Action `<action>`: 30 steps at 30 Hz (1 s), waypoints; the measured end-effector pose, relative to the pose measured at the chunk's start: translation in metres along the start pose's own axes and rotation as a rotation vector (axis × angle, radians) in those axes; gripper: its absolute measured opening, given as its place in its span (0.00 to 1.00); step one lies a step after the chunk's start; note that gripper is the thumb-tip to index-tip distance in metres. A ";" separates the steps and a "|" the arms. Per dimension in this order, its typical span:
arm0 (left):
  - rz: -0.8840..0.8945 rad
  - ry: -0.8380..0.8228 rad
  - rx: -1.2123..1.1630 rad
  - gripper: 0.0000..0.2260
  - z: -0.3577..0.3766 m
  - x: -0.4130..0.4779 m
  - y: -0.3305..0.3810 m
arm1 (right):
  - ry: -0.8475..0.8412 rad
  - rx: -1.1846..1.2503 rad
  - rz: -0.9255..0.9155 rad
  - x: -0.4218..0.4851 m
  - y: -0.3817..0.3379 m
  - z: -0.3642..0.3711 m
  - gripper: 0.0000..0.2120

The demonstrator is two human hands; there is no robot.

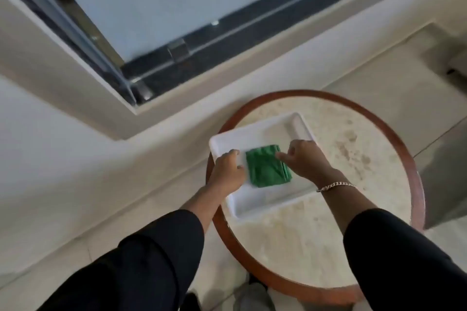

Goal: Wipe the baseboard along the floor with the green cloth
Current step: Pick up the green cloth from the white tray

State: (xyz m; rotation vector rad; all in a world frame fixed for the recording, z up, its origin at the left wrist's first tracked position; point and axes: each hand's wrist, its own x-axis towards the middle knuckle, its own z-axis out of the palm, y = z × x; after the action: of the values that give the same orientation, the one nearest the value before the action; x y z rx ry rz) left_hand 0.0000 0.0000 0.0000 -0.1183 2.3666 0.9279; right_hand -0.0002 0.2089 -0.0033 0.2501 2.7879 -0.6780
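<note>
A folded green cloth (267,168) lies in a white rectangular tray (267,203) on a small round table (353,149). My left hand (228,171) rests at the cloth's left edge, fingers curled on the tray floor. My right hand (307,159) touches the cloth's upper right corner with its fingertips. Neither hand has lifted the cloth. The cream baseboard (83,98) runs along the wall below the window to the left of the table.
The table has a reddish-brown wooden rim (418,184) and a pale stone top. A window with a dark frame (177,58) sits above the wall ledge. Pale tiled floor (379,68) lies beyond the table. A bracelet (336,186) circles my right wrist.
</note>
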 end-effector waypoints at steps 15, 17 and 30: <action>-0.289 0.274 -0.576 0.22 0.078 0.029 -0.006 | 0.130 0.491 0.167 -0.001 0.021 0.065 0.10; -0.271 0.288 -0.691 0.22 0.069 0.016 -0.008 | 0.151 0.557 0.165 -0.012 0.011 0.058 0.09; -0.131 0.451 -1.223 0.19 -0.038 -0.126 -0.159 | 0.042 0.956 -0.003 -0.132 -0.160 0.118 0.09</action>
State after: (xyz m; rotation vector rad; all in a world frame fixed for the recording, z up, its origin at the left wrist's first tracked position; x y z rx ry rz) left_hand 0.1303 -0.1600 -0.0027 -1.0080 1.7301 2.3088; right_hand 0.1139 -0.0011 0.0019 0.4245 2.2669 -1.9625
